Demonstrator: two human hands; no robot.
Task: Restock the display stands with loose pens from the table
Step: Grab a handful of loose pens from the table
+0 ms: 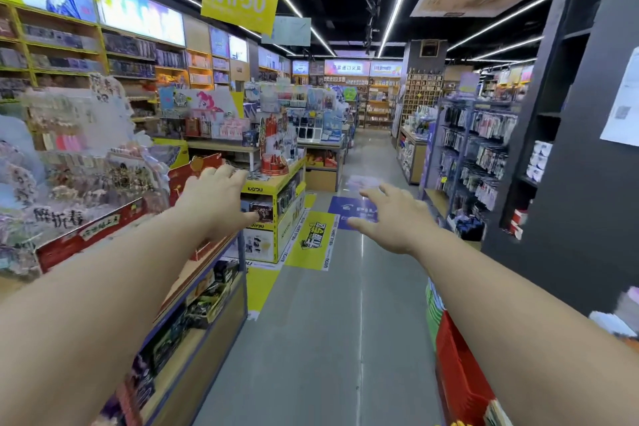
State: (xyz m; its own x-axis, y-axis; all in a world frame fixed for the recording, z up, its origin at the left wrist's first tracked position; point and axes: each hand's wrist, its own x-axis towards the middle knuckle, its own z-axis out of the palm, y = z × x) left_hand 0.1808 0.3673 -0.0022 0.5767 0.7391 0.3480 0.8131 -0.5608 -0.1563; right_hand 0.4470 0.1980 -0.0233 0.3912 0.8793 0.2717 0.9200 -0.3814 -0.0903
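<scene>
We've got 2 arms stretched down the shop aisle (pixel 311 322), left hand (pixel 216 197) and right hand (pixel 397 218) both loose with fingers spread, gripping nothing, yellow KAYOU stand (pixel 287 214) just beyond the left one, and whether the blurred shelves (pixel 377 104) ahead hold pens we can't tell.

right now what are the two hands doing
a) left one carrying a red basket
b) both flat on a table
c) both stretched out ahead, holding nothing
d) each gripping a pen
C: the left hand and the right hand both reach forward above the aisle floor with fingers straight and spread, and neither holds anything.
</scene>
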